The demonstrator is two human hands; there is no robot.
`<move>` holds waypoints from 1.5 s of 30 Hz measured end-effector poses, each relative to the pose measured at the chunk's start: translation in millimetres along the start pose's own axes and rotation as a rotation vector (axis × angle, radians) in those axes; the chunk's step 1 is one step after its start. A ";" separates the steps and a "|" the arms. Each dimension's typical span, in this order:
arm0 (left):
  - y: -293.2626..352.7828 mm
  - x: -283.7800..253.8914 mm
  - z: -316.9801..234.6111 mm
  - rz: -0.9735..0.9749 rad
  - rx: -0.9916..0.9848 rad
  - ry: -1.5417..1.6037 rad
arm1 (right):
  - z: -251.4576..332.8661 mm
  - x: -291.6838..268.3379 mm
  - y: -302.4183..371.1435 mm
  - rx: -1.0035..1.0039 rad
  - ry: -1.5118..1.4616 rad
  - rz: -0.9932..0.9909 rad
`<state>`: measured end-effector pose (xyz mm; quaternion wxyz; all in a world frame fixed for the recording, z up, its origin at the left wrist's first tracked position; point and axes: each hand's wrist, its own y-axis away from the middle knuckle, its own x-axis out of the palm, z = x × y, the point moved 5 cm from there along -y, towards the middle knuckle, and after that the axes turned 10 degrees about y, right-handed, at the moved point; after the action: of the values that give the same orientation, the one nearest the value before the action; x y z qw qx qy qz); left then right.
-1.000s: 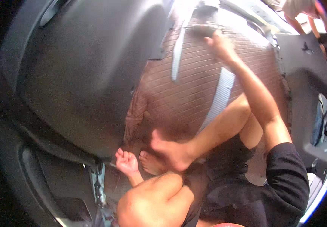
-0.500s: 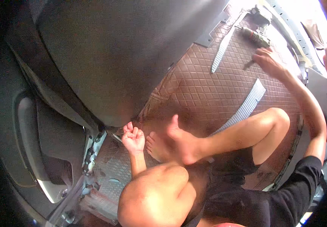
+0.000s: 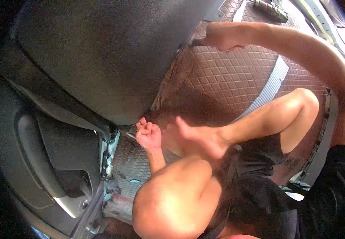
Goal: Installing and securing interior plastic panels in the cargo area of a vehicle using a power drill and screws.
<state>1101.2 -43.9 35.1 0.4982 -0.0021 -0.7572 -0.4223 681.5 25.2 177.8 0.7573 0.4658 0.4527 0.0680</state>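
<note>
A large dark grey padded panel (image 3: 100, 55) fills the upper left. My left hand (image 3: 149, 135) is closed by the panel's lower corner, palm side up with the fingers curled; what they hold, if anything, does not show. Stretched across the upper part of the view, my right hand (image 3: 225, 36) is closed around a short, dark, slim thing (image 3: 198, 42). Its end points left at the panel's right edge; whether it touches there I cannot tell. Most of that thing is hidden in the hand.
Brown quilted matting (image 3: 220, 75) covers the floor. A ribbed pale blue strip (image 3: 268, 85) lies on it beside my raised leg, with another strip (image 3: 239, 12) farther back. A power drill (image 3: 274, 10) rests at the top right. A dark door panel (image 3: 33, 127) stands at left.
My right hand has swung left from near the drill to the panel's right edge, carrying the dark slim thing. The left hand stays by the panel's lower corner. The view has shifted slightly.
</note>
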 end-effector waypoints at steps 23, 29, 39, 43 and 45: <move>-5.3 -0.7 3.1 0.127 0.050 0.064 | 76.8 80.2 1.2 -0.253 -0.257 -0.257; 1.2 6.3 3.8 0.166 0.013 0.060 | 80.7 102.2 12.7 -0.167 -0.500 -0.452; 2.6 3.8 0.7 0.146 0.035 0.048 | 125.7 110.3 29.7 -0.348 -0.519 -0.748; -0.3 0.3 0.1 0.097 0.014 0.039 | 124.8 134.7 46.6 -0.244 -0.312 -0.559; 0.1 2.5 2.0 0.148 -0.019 0.040 | 147.6 146.0 49.6 -0.328 -0.248 -0.479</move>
<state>1098.5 -43.6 36.7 0.5433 -0.0544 -0.7407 -0.3915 892.6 34.5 148.0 0.8662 0.2224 0.4367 -0.0976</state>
